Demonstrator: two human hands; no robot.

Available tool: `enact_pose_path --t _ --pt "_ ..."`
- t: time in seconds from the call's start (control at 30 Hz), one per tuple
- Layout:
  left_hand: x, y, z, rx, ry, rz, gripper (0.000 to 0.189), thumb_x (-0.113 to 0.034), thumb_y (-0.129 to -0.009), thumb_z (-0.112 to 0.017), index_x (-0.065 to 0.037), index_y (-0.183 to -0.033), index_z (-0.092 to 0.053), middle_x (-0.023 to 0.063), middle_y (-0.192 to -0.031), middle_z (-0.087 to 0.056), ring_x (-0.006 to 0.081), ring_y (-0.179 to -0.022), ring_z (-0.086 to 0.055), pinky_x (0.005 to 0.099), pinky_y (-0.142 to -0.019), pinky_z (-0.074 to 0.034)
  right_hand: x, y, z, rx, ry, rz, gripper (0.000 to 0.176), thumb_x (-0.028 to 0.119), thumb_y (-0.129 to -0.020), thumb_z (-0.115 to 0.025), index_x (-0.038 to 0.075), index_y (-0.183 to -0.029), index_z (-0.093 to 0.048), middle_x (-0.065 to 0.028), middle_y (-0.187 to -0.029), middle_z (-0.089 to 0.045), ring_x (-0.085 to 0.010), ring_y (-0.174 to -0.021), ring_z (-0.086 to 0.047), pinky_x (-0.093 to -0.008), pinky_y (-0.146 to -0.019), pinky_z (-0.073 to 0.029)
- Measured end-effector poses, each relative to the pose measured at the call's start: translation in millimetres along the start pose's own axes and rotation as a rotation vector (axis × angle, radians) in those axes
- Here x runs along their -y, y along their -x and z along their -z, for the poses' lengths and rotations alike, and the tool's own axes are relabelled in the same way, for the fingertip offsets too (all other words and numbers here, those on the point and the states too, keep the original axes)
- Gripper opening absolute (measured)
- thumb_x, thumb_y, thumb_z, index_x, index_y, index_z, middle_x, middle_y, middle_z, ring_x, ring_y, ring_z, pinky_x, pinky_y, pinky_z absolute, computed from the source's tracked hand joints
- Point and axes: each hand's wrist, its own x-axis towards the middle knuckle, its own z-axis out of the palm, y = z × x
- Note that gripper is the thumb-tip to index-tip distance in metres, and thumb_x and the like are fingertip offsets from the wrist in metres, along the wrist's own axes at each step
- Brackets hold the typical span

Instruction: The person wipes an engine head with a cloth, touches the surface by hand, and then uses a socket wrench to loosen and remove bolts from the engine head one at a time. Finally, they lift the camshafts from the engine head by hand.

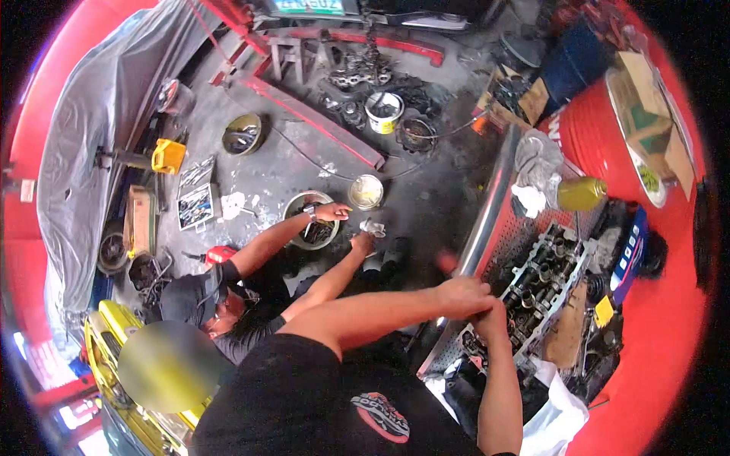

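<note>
My left hand (pixel 461 296) and my right hand (pixel 490 321) meet beside the left edge of an engine cylinder head (pixel 544 277). The fingers of both hands are curled closed. Whatever they hold, if anything, is hidden by the hands. The metal cylinder head lies with its valve side exposed on a perforated metal bench top (pixel 498 228). A white cloth or sheet (pixel 559 406) hangs near my right forearm.
A co-worker in a cap (pixel 186 296) crouches at left, one hand over a basin of parts (pixel 293 209), the other holding something whitish. A bucket (pixel 384 112), an open toolbox (pixel 199 207) and a red beam (pixel 319 125) occupy the floor. A yellowish bottle (pixel 582 194) stands on the bench.
</note>
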Motion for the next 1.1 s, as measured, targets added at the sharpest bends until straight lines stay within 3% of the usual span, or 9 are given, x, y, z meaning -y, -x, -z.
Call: enact_pose_path --t 0.07,0.17,0.27,0.47,0.5,0.53,0.57,0.7,1.1 --pt "6.5 0.6 7.8 -0.081 -0.134 -0.279 0.013 -0.010 -0.074 -0.061 -0.006 -0.085 -0.055 0.0198 -0.088 -0.061 0.0390 -0.088 -0.064 0.0485 -0.073 -0.050 -2.9 -3.0 -13.6 -0.028 -0.261 0.060 0.022 0.011 -0.069 -0.074 0.003 -0.087 -0.066 -0.0212 -0.082 -0.067 -0.0330 -0.076 -0.067 -0.0369 -0.067 -0.051" --pt "-14.7 -9.7 -28.1 -0.187 0.230 0.680 0.018 -0.013 -0.075 -0.062 -0.004 -0.090 -0.057 0.0205 -0.084 -0.065 0.0363 -0.080 -0.065 0.0437 -0.070 -0.053 18.9 -4.6 0.9 -0.113 -0.035 -0.113 0.009 0.012 -0.079 -0.065 0.004 -0.084 -0.065 -0.0156 -0.078 -0.067 -0.0322 -0.075 -0.066 -0.0392 -0.065 -0.051" --pt "-15.5 3.0 -31.4 -0.163 1.319 1.186 0.029 -0.016 -0.071 -0.066 -0.002 -0.096 -0.059 0.0212 -0.084 -0.066 0.0359 -0.080 -0.066 0.0436 -0.072 -0.053 -9.7 6.5 -22.1 -0.144 0.053 -0.004 0.019 0.019 -0.081 -0.062 0.003 -0.076 -0.054 -0.0193 -0.074 -0.058 -0.0421 -0.077 -0.057 -0.0482 -0.065 -0.042" --pt "-9.2 50.7 -37.7 -0.353 0.557 0.763 0.036 -0.017 -0.066 -0.069 -0.007 -0.100 -0.063 0.0180 -0.090 -0.067 0.0365 -0.082 -0.066 0.0445 -0.075 -0.052 60.5 -1.0 -24.8 -0.214 0.058 0.175 0.018 0.022 -0.081 -0.061 0.005 -0.075 -0.059 -0.0174 -0.075 -0.061 -0.0382 -0.077 -0.060 -0.0481 -0.064 -0.044" --pt "-5.9 54.6 -32.8 -0.267 0.471 0.838 0.035 -0.018 -0.067 -0.068 -0.007 -0.101 -0.063 0.0179 -0.094 -0.067 0.0354 -0.086 -0.066 0.0440 -0.078 -0.052 61.6 -5.9 -37.0 -0.154 -0.364 -0.047 0.019 0.023 -0.082 -0.061 0.005 -0.079 -0.065 -0.0157 -0.075 -0.064 -0.0373 -0.076 -0.063 -0.0479 -0.064 -0.047" --pt "-3.6 63.7 -29.3 -0.279 0.495 0.744 0.035 -0.017 -0.068 -0.068 -0.007 -0.101 -0.063 0.0178 -0.093 -0.068 0.0341 -0.085 -0.067 0.0436 -0.077 -0.052 36.2 -5.1 -67.6 -0.394 0.058 0.226 0.017 0.021 -0.081 -0.060 0.006 -0.084 -0.068 -0.0148 -0.079 -0.066 -0.0358 -0.077 -0.064 -0.0466 -0.067 -0.048" --pt "-3.8 65.7 -23.9 -0.320 0.417 0.808 0.036 -0.015 -0.067 -0.071 -0.007 -0.101 -0.063 0.0171 -0.091 -0.068 0.0319 -0.085 -0.067 0.0422 -0.075 -0.053 34.2 -15.2 -70.9 -0.042 -0.019 0.091 0.017 0.018 -0.081 -0.060 0.007 -0.092 -0.068 -0.0158 -0.086 -0.066 -0.0354 -0.083 -0.063 -0.0466 -0.071 -0.048" --pt "13.0 76.3 -28.8 -0.396 0.398 0.807 0.032 -0.010 -0.067 -0.071 -0.006 -0.097 -0.059 0.0111 -0.080 -0.065 0.0192 -0.071 -0.061 0.0351 -0.067 -0.051 68.4 -17.4 -65.0 -0.225 0.089 0.188 0.015 0.020 -0.077 -0.063 0.007 -0.082 -0.059 -0.0157 -0.083 -0.063 -0.0366 -0.084 -0.062 -0.0483 -0.076 -0.046" --pt "22.5 32.6 -35.7 -0.204 0.450 0.656 0.028 -0.007 -0.069 -0.067 -0.004 -0.094 -0.054 0.0153 -0.075 -0.061 0.0261 -0.067 -0.061 0.0372 -0.063 -0.049 35.3 -13.0 -43.6 -0.236 0.103 0.018 0.012 0.015 -0.077 -0.064 0.007 -0.084 -0.059 -0.0123 -0.084 -0.063 -0.0312 -0.086 -0.060 -0.0431 -0.074 -0.041"
